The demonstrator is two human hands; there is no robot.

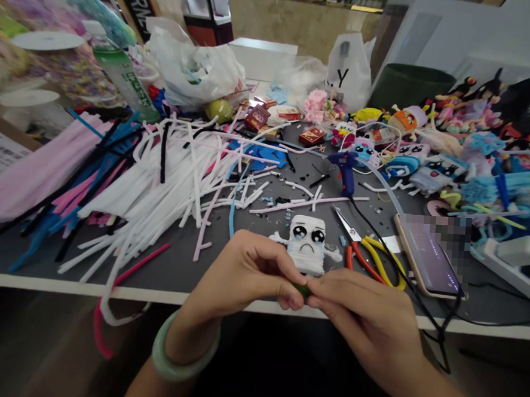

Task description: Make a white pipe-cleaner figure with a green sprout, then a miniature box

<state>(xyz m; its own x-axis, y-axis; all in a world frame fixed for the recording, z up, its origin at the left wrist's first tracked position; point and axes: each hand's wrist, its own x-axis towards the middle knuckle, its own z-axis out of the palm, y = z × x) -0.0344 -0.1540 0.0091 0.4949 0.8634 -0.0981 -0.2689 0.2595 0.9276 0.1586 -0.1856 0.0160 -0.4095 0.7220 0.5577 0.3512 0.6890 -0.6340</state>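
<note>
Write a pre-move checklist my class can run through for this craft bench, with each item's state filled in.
1. Small green piece pinched by the left hand and right hand: ok, fingertips of both are on it.
2. White sad-faced figure on the tabletop, near the hands: ok, just beyond them.
3. Scissors lying near the right hand: ok, blades pointing away from the person.
4. Glue gun heated: cannot tell.
5. Pipe cleaners kept wholly on the tabletop: not ok, a bright pink pipe cleaner hangs over the front edge.
</note>
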